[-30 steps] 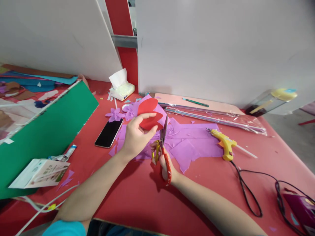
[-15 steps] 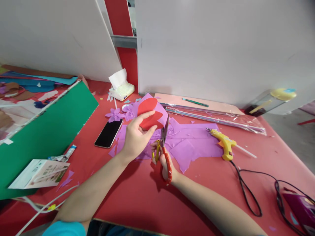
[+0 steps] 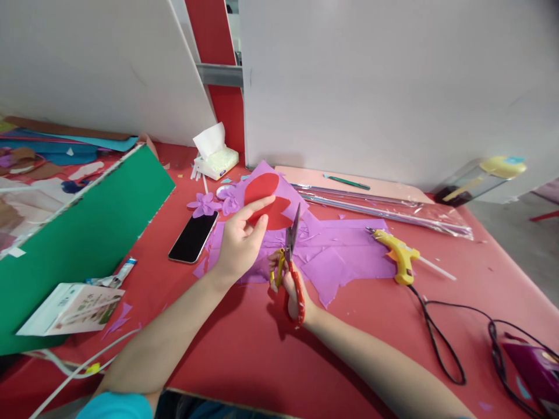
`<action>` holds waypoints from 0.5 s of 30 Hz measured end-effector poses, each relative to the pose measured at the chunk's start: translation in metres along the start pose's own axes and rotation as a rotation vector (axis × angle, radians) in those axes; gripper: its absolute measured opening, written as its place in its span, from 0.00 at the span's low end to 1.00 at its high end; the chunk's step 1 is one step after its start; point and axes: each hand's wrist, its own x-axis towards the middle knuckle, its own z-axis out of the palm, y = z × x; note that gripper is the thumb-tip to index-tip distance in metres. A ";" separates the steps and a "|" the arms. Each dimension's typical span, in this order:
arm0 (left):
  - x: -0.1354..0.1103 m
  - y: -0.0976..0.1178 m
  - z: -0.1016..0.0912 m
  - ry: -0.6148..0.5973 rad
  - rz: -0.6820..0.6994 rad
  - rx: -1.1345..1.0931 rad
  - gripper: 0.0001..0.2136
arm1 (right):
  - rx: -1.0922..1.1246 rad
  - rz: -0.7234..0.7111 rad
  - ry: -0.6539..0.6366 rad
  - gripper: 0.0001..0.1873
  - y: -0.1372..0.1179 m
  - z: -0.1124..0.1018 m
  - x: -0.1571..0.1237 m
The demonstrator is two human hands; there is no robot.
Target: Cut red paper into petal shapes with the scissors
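Note:
My left hand (image 3: 240,241) holds a red cut-out with rounded lobes (image 3: 262,184) between thumb and fingers. A piece of purple sheet (image 3: 288,185) lies behind the cut-out; whether I grip both cannot be made out. In my right hand (image 3: 290,285) is a pair of scissors (image 3: 289,241) with red and yellow handles. Their blades point up, slightly parted, just right of the red cut-out. Below both hands, purple sheets and scraps (image 3: 349,256) are spread on the red table (image 3: 244,349).
A yellow glue gun (image 3: 399,253) with a black cord lies right. On the left are a phone (image 3: 193,237), purple flowers (image 3: 204,205), a tissue pack (image 3: 217,160) and a green board (image 3: 109,215). Wrapped rods (image 3: 375,212) and a green pen (image 3: 348,183) lie behind.
My left thumb has shifted up and left over the red cut-out, and the purple sheet behind it looks turned slightly. My right hand and the scissors have barely moved.

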 end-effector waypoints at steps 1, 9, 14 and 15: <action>0.000 0.000 0.000 -0.007 -0.009 -0.007 0.15 | 0.025 0.023 -0.003 0.23 0.000 0.001 0.000; -0.002 0.010 0.004 0.036 -0.010 0.082 0.15 | -0.078 -0.006 -0.010 0.26 0.002 -0.002 -0.001; -0.005 0.009 0.008 0.091 -0.012 0.075 0.15 | -0.126 0.009 -0.025 0.27 0.003 -0.004 -0.002; -0.005 0.008 0.009 0.105 -0.006 0.070 0.15 | -0.141 0.014 -0.019 0.27 0.003 -0.003 -0.003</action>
